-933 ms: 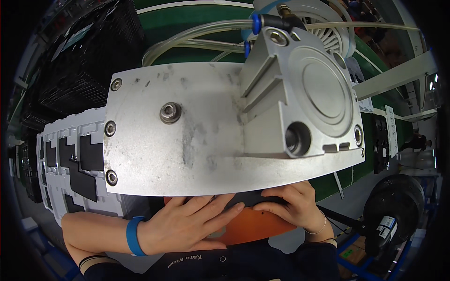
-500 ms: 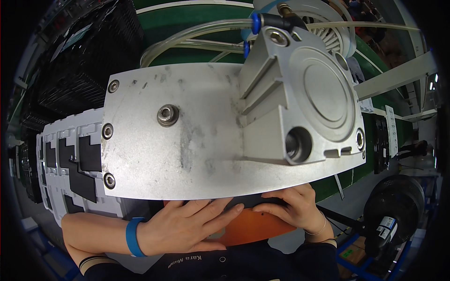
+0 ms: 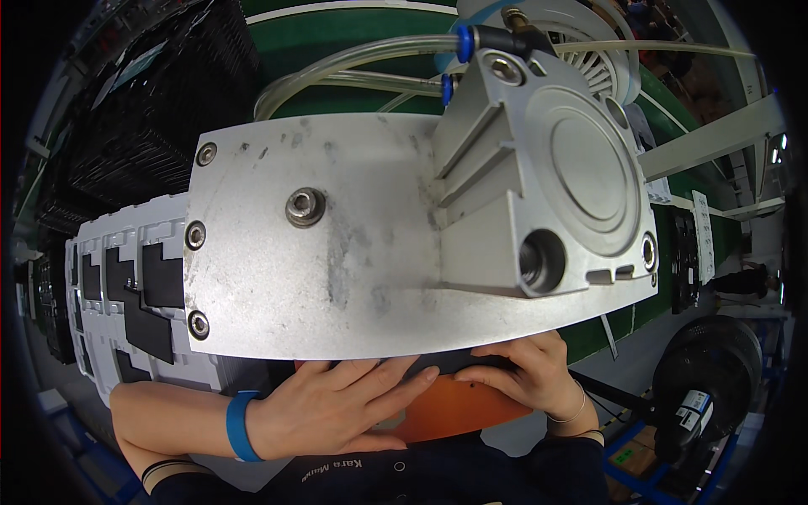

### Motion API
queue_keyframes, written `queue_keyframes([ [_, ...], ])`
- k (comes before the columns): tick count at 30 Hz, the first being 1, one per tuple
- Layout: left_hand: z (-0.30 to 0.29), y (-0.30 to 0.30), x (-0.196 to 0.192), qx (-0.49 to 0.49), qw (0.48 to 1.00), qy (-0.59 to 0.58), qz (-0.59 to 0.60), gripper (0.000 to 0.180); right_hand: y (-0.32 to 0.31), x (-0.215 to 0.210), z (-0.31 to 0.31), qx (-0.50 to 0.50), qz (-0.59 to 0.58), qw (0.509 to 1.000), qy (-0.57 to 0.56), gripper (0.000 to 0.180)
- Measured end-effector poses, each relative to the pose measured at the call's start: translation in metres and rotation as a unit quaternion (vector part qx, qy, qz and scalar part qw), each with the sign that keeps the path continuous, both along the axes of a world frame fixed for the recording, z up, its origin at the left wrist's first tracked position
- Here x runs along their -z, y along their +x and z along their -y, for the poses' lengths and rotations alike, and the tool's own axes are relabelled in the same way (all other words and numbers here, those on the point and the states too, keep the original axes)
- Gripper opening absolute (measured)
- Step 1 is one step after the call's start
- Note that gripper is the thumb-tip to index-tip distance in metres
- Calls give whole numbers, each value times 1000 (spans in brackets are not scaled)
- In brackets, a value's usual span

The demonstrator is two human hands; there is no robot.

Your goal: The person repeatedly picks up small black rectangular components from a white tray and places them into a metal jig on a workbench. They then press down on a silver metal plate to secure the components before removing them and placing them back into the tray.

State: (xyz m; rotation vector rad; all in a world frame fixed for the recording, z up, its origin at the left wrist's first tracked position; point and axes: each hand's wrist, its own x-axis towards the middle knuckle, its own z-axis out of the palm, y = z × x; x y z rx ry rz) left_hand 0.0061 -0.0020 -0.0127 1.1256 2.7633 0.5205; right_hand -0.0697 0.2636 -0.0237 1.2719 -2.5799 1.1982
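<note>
Below the front edge of a silver metal plate (image 3: 252,278), my left hand (image 3: 328,404) lies with its fingers stretched out and spread. Its fingertips reach a dark flat piece (image 3: 450,360) on an orange sloping surface (image 3: 463,408). My right hand (image 3: 530,370) grips the right side of that dark piece, thumb and forefinger bent toward each other over it. The metal plate hides the far part of the dark piece and some of my fingertips. On top of the plate stands a pneumatic cylinder block (image 3: 581,177), above and beyond my hands.
Clear air hoses (image 3: 370,55) join the block at the back. At left are a stack of black trays (image 3: 143,109) and a white tray (image 3: 97,332) holding black flat parts. A white fan (image 3: 589,63) stands behind the block; a black round device (image 3: 707,379) is at right.
The metal plate and cylinder block appear slightly farther right. Both hands stay in the same place. A person in the right background shows more.
</note>
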Motion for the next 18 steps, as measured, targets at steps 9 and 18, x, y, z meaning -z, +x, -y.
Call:
queue_keyframes([
  [9,1,0,0,2,1000,-3,1,85,1,-1,1,8,-1,1000,8,32],
  [18,0,-1,1,11,1000,4,23,78,1,-6,4,9,-1,1000,13,32],
])
